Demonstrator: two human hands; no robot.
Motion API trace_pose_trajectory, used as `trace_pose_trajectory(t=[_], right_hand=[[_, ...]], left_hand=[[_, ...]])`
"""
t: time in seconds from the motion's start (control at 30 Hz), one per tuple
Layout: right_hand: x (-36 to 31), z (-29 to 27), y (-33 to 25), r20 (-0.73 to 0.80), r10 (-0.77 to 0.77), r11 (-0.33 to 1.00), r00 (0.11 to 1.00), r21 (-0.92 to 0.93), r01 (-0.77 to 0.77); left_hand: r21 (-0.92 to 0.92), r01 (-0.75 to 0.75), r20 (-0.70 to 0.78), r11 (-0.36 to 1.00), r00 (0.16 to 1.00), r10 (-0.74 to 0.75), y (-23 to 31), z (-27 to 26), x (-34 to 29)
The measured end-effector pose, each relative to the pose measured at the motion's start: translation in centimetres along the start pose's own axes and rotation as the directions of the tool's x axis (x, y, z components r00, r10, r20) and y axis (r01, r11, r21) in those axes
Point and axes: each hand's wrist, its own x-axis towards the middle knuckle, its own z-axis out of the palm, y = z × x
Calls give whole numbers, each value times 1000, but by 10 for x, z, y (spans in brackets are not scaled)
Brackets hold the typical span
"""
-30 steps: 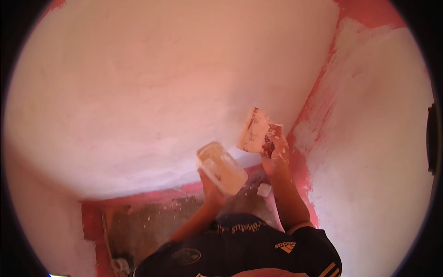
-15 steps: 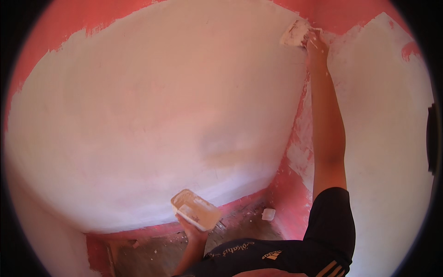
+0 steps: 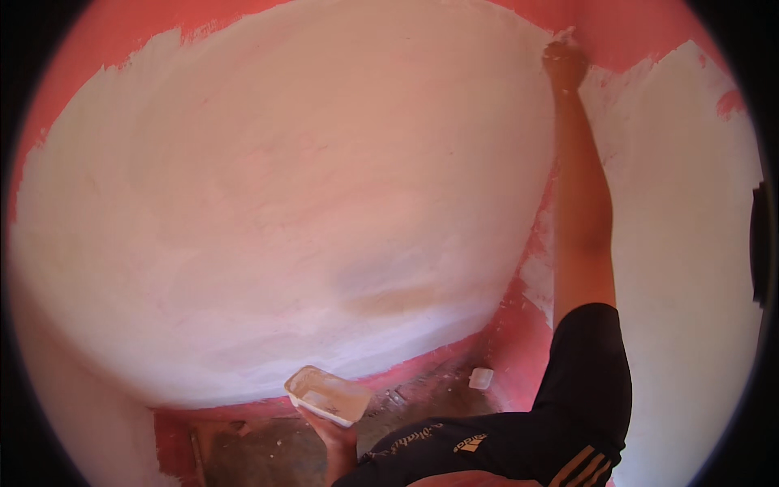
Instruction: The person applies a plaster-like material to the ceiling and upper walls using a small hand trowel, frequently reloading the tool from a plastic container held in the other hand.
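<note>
High up at the corner where two walls meet, my right hand (image 3: 567, 69) is closed around a putty knife (image 3: 563, 34). Only a bit of the knife, smeared with white paste, shows above the fist; the rest is hidden. The paste covers most of the wall in front (image 3: 284, 187), with pink paint left along its upper edge. Low down, my left hand (image 3: 334, 434) grips a rectangular plastic tub (image 3: 345, 390) from below. The tub is tilted, and some pale paste lies in its bottom.
The right wall (image 3: 690, 243) is also mostly coated, with a pink strip (image 3: 531, 333) down the corner. A small white square piece (image 3: 480, 378) lies on the dirty floor (image 3: 276, 454) near the corner. Something dark (image 3: 760, 243) stands at the far right edge.
My right hand has moved slightly up and right into the corner, turning so the knife's blade no longer shows broadly. My left hand and the tub have shifted a little left and down.
</note>
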Motion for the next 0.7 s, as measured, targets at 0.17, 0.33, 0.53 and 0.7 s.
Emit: trace_pose_trajectory(t=[0.17,0.33,0.53,0.7], right_hand=[[-10,-26,-118,110,-18,957,994,290,-15],[2,-84,-169,-70,-80,828,994,550,106],[67,-57,-2,-203,-182,979,962,-133,157],[56,-61,-99,-128,-100,940,987,314,136]], left_hand=[[-3,-21,143,1000,989,22,12,18,-3],[-22,23,90,999,996,-21,33,20,-5],[-67,79,-26,995,996,-81,36,8,-6],[-39,59,44,997,997,-58,39,18,-8]])
